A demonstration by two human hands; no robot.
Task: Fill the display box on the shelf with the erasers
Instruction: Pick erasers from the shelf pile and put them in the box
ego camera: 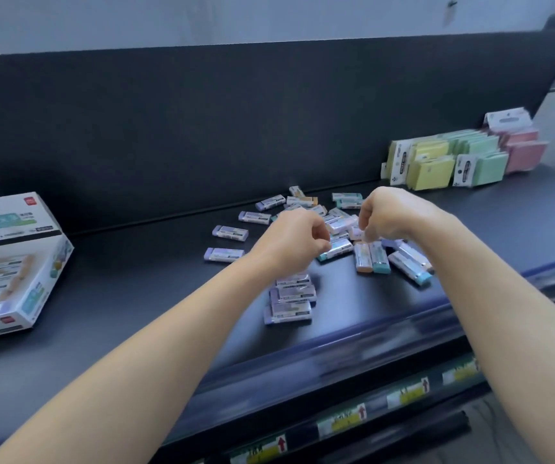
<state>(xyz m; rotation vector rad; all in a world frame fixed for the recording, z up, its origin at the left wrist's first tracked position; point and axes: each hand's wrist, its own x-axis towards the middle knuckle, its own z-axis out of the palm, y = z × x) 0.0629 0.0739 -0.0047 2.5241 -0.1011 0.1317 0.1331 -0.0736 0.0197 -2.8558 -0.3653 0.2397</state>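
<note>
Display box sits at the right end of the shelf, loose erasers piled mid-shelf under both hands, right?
No. The head view shows the display box at the left end of the shelf; sticky notes occupy the right end. The erasers do lie mid-shelf under the left hand and right hand.

Our left grip (294,241) pinches a teal eraser (335,250) on the shelf (135,296); our right grip (386,214) curls over the pile (336,225).

Stationery shop: black shelf (135,329) with price tags (339,421), sticky-note packs (437,169)
</note>
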